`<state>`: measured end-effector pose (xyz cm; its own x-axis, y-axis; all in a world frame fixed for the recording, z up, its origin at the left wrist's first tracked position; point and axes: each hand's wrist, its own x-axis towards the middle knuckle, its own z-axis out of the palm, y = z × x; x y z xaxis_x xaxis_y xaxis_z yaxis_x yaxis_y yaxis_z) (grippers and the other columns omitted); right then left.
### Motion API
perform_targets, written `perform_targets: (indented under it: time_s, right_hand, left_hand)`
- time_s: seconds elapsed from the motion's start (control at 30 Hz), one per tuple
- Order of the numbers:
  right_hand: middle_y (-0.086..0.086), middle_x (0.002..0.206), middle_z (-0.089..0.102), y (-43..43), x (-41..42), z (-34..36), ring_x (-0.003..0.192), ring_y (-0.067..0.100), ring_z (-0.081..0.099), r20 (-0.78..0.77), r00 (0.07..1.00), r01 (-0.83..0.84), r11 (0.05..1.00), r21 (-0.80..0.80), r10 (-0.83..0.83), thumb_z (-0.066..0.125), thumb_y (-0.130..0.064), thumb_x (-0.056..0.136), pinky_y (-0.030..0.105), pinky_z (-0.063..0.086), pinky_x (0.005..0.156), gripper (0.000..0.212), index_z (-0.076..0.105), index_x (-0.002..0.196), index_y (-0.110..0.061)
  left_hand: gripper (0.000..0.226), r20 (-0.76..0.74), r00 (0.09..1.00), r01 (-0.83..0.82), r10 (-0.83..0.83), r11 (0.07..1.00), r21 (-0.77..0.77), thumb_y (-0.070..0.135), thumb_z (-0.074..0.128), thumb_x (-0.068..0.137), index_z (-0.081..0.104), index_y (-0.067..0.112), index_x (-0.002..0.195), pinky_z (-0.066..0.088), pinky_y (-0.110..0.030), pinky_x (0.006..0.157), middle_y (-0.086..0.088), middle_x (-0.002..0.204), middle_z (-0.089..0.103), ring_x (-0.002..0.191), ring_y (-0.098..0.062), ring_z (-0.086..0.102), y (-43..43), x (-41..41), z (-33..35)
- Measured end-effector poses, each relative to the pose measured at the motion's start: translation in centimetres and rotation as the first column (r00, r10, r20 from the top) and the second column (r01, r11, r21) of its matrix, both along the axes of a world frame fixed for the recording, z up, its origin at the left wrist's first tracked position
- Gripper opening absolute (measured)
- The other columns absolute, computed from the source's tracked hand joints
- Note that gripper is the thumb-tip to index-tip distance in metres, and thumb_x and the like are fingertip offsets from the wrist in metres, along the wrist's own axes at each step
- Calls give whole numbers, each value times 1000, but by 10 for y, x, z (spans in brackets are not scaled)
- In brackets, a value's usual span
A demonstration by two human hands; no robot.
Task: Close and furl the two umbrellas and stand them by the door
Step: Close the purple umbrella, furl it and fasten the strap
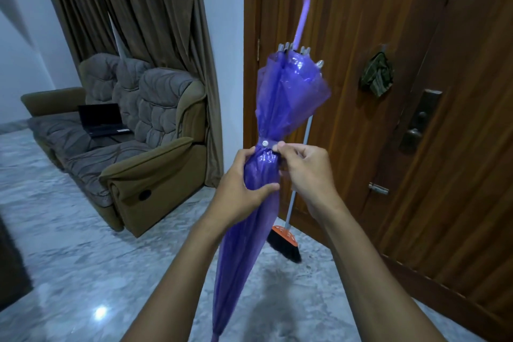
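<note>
- Umbrella (266, 119), purple and closed, sits upright between my hands, hooked handle (298, 0) up, tip near the floor (83, 244).
- My left hand (244, 178) wraps around the furled canopy just below the strap (268, 143).
- My right hand (305, 166) pinches the strap's end beside its white snap.
- Behind it, a broom (288, 219) leans against the wooden door (388, 119).

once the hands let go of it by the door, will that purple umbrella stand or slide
The purple umbrella probably tips unless leaned: it is long, thin, handle-up. Its glossy plastic canopy looks slippery, and the polished floor may let the tip skid.
</note>
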<state>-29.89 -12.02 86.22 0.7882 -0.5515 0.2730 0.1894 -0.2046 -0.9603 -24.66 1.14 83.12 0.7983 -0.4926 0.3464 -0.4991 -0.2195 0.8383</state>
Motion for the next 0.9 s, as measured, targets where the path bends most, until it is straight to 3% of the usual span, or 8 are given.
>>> perform_targets:
  time_s: [0.1,0.27,0.4,0.47,0.67,0.73,0.8,0.9]
  right_hand:
    - [0,87,78,-2,-1,5,85,13,73,5,992,-125,990,61,125,54,-18,101,25,60,75,23,75,102,-9]
    - [12,96,78,-18,0,3,92,21,75,90,929,-367,853,372,360,54,-13,100,30,60,85,21,70,104,1]
    - [3,88,79,-24,11,-12,83,10,74,7,974,-224,958,181,226,66,-21,94,23,57,75,13,76,92,-13]
    - [4,94,79,-20,16,-17,84,9,74,-28,985,-165,980,116,169,68,-26,93,22,55,73,18,77,98,-11]
    - [11,97,78,-11,15,-22,86,21,75,-37,973,-211,948,237,226,66,-27,94,37,60,82,25,73,107,-7]
    - [3,91,79,-10,14,-21,84,16,76,-56,985,-155,978,138,164,67,-27,94,34,60,80,16,76,98,-15]
    - [1,83,79,-5,15,-22,79,16,76,-69,994,-74,995,62,79,69,-28,92,34,61,76,13,77,90,-17]
    - [3,72,77,4,16,-23,73,23,75,-51,998,34,999,17,-33,75,-27,87,42,62,74,17,78,78,-13]
  left_hand:
    - [53,18,998,-51,54,987,-150,21,75,83,46,24,128,48,-7,78,5,123,60,108,-6,61,-5,-1,-4]
    - [45,-274,932,112,-236,909,-402,2,69,86,51,16,125,54,-19,72,1,102,72,88,-7,71,3,4,-4]
    - [42,-363,855,144,-371,842,-520,-1,62,89,49,8,127,57,-25,71,0,94,75,81,-13,70,2,3,-13]
    - [43,-404,822,148,-402,835,-529,2,61,90,48,9,130,58,-28,72,-2,98,74,82,-16,71,4,5,-16]
    - [49,-513,732,176,-448,853,-492,15,68,85,55,22,132,58,-32,79,-13,125,63,98,-22,69,12,15,-17]
    - [48,-469,832,164,-298,938,-305,21,68,89,53,31,133,56,-23,75,-5,126,53,104,-14,65,15,16,-13]
    - [46,-292,952,61,-93,991,-117,25,69,88,52,37,129,55,-20,76,0,127,43,111,-15,57,15,19,-11]
    - [41,-127,990,50,-57,997,-59,18,64,91,52,36,126,55,-27,87,3,125,57,110,-10,59,15,15,-11]
